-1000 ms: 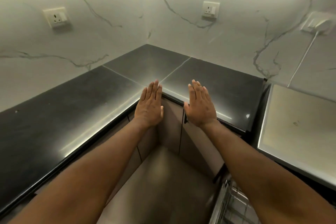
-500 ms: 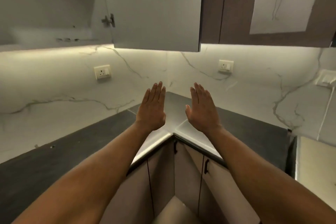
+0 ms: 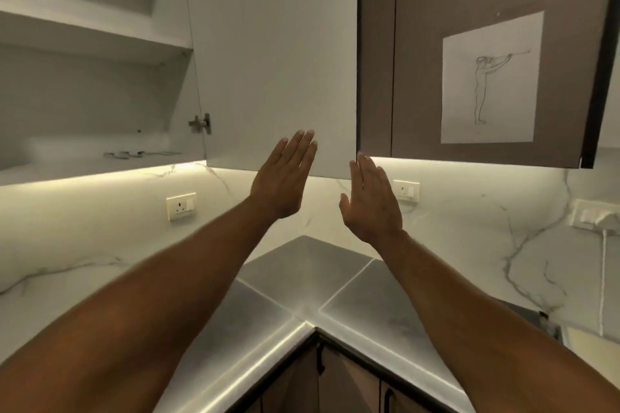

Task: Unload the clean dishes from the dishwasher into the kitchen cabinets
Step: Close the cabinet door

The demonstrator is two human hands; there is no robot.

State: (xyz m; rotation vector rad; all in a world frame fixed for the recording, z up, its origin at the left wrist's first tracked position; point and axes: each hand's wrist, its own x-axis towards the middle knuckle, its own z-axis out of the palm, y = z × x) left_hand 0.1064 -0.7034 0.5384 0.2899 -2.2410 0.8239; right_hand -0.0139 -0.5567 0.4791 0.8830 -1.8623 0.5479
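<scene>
Both hands are raised with fingers straight and empty. The left hand lies in front of the lower edge of the open cabinet door; the right hand is just below and right of that edge, palm facing left. The open cabinet lies up and to the left, so the left hand is nearer. Its pale shelves run left to right; small blurred items sit on the bottom shelf. No dishes or dishwasher are in view. The counter lies below.
</scene>
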